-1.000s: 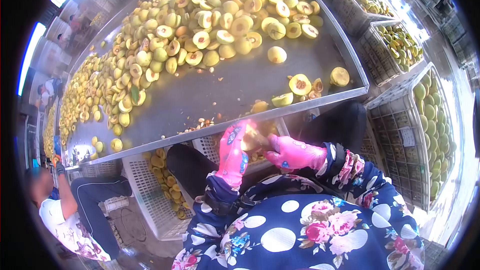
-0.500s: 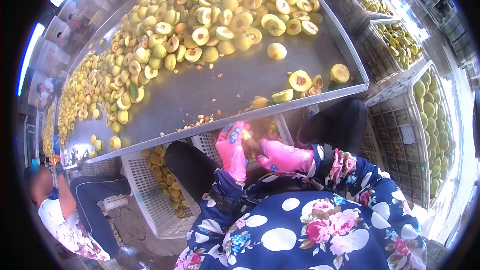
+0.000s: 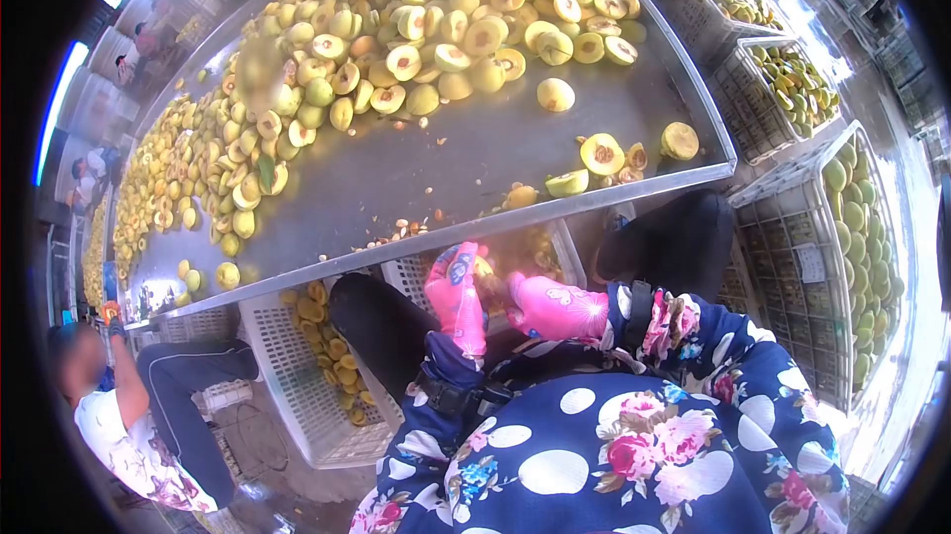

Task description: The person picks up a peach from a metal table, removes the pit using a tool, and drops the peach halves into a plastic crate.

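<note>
Both my hands wear pink patterned gloves and work just below the near edge of the metal table (image 3: 396,172). My left hand (image 3: 457,298) is closed around a yellow peach half (image 3: 484,272), mostly hidden by the fingers. Close beside it, my right hand (image 3: 558,308) is curled with its thumb toward the fruit; what it grips, if anything, is hidden. Beneath the hands stands a white crate (image 3: 569,255) with yellow fruit inside, partly blurred. A large pile of halved peaches (image 3: 426,39) covers the far side of the table.
Loose pits (image 3: 400,230) and a few peach halves (image 3: 602,154) lie near the table edge. A white basket of peach halves (image 3: 297,405) stands by my left knee. Crates of green-yellow fruit (image 3: 792,237) line the right. A co-worker (image 3: 129,425) sits at the left.
My right hand has shifted slightly left, closer to the fruit in my left hand. The left hand keeps its hold. The whole view has moved a little.
</note>
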A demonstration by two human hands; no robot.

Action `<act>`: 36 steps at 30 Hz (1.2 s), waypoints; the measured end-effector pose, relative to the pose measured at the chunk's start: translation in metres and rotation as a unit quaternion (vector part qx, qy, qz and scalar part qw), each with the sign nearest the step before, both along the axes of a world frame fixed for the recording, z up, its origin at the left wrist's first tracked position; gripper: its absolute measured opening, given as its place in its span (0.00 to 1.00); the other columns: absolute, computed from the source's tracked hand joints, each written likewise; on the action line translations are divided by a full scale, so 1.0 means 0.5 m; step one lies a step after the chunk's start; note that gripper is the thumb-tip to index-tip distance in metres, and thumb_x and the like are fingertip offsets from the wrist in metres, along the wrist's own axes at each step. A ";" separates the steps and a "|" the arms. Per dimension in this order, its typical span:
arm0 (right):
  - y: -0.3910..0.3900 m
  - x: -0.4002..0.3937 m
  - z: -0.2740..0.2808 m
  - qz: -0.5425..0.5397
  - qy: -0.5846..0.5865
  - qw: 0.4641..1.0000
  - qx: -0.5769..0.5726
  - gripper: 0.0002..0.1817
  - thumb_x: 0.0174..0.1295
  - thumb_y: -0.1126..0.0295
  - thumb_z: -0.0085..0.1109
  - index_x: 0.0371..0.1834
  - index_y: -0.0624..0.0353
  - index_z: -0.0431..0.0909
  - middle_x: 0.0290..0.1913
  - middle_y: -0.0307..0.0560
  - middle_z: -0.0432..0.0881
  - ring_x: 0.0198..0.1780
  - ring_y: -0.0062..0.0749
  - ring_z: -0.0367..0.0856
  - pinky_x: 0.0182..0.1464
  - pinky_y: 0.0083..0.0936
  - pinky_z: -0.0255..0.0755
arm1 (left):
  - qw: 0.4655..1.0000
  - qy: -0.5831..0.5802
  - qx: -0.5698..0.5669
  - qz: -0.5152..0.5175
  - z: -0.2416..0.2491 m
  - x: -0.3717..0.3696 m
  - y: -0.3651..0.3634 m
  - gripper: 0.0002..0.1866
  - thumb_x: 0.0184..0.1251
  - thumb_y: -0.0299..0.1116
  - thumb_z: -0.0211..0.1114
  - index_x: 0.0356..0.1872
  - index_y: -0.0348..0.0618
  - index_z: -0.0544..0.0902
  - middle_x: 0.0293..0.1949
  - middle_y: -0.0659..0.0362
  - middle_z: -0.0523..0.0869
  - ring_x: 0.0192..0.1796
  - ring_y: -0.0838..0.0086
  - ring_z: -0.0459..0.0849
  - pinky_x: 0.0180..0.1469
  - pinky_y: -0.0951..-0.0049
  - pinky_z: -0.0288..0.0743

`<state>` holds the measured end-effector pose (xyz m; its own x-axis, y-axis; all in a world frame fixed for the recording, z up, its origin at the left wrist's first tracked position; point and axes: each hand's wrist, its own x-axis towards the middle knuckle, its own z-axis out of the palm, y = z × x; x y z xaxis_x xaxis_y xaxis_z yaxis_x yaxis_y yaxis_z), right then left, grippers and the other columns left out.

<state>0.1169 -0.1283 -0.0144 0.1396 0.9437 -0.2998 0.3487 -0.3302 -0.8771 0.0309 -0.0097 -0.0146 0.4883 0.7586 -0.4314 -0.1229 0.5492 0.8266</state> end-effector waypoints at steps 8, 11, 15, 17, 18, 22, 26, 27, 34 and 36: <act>0.052 -0.026 0.097 -0.019 0.263 0.961 -0.080 0.19 0.61 0.70 0.52 0.54 0.65 0.68 0.31 0.44 0.78 0.29 0.32 0.78 0.30 0.30 0.72 | 0.962 0.181 0.204 -0.020 -0.027 -0.036 0.002 0.12 0.58 0.33 0.67 0.38 0.37 0.83 0.27 0.60 0.83 0.29 0.74 0.81 0.33 0.74 0.74; 0.060 -0.034 0.056 -0.001 0.035 0.996 -0.083 0.19 0.57 0.75 0.51 0.53 0.68 0.70 0.33 0.59 0.81 0.35 0.49 0.82 0.37 0.37 0.74 | 0.991 0.061 0.074 0.094 -0.037 -0.022 -0.002 0.08 0.59 0.30 0.67 0.35 0.35 0.84 0.27 0.61 0.84 0.28 0.80 0.79 0.31 0.77 0.72; 0.053 -0.037 -0.029 -0.001 -0.021 1.000 -0.023 0.13 0.58 0.71 0.50 0.43 0.66 0.66 0.24 0.51 0.76 0.23 0.40 0.78 0.25 0.36 0.72 | 0.992 -0.004 -0.051 0.115 -0.100 -0.030 0.018 0.11 0.59 0.31 0.69 0.39 0.35 0.83 0.32 0.60 0.85 0.30 0.82 0.79 0.34 0.81 0.72; 0.075 -0.047 0.022 -0.025 0.166 0.976 -0.136 0.12 0.60 0.71 0.48 0.44 0.64 0.65 0.22 0.45 0.73 0.19 0.30 0.74 0.20 0.30 0.70 | 0.989 -0.003 -0.050 0.136 -0.091 -0.035 0.023 0.11 0.58 0.31 0.69 0.39 0.35 0.82 0.32 0.60 0.85 0.30 0.81 0.79 0.35 0.81 0.72; 0.086 -0.054 0.050 -0.040 0.255 0.947 -0.194 0.11 0.60 0.70 0.47 0.44 0.63 0.65 0.22 0.41 0.72 0.17 0.25 0.73 0.18 0.27 0.69 | 0.988 -0.004 -0.052 0.144 -0.085 -0.039 0.026 0.11 0.58 0.31 0.69 0.40 0.35 0.82 0.32 0.60 0.85 0.30 0.81 0.79 0.35 0.81 0.72; 0.092 -0.061 0.066 -0.066 0.296 0.928 -0.216 0.11 0.61 0.71 0.45 0.46 0.60 0.64 0.21 0.39 0.71 0.14 0.20 0.68 0.13 0.19 0.64 | 0.985 -0.045 -0.054 0.155 -0.109 -0.038 0.029 0.12 0.59 0.31 0.69 0.40 0.35 0.82 0.31 0.61 0.85 0.31 0.81 0.80 0.35 0.81 0.72; 0.086 -0.074 0.021 -0.040 0.182 0.971 -0.152 0.11 0.60 0.72 0.45 0.47 0.59 0.64 0.21 0.40 0.71 0.13 0.21 0.68 0.12 0.19 0.62 | 0.985 -0.034 -0.067 0.153 -0.091 -0.048 0.027 0.12 0.59 0.31 0.69 0.40 0.35 0.82 0.31 0.62 0.84 0.31 0.81 0.79 0.34 0.81 0.72; 0.087 -0.074 0.013 -0.032 0.154 0.979 -0.129 0.12 0.60 0.72 0.45 0.47 0.58 0.64 0.21 0.40 0.72 0.13 0.21 0.68 0.12 0.18 0.61 | 0.986 -0.024 -0.066 0.154 -0.089 -0.048 0.029 0.12 0.59 0.31 0.69 0.40 0.35 0.82 0.31 0.62 0.84 0.31 0.81 0.79 0.34 0.81 0.72; 0.102 -0.074 0.045 -0.047 0.302 0.924 -0.232 0.13 0.58 0.75 0.43 0.47 0.59 0.68 0.20 0.40 0.72 0.14 0.23 0.69 0.13 0.20 0.63 | 0.985 -0.032 -0.041 0.163 -0.108 -0.060 0.037 0.11 0.60 0.30 0.67 0.40 0.35 0.82 0.30 0.63 0.83 0.31 0.82 0.78 0.35 0.80 0.72; 0.100 -0.083 0.026 -0.023 0.197 0.961 -0.193 0.12 0.58 0.75 0.44 0.45 0.58 0.70 0.20 0.40 0.72 0.14 0.23 0.70 0.13 0.21 0.63 | 0.990 -0.007 -0.015 0.143 -0.104 -0.072 0.040 0.10 0.60 0.31 0.67 0.39 0.35 0.82 0.30 0.63 0.83 0.31 0.81 0.78 0.35 0.80 0.72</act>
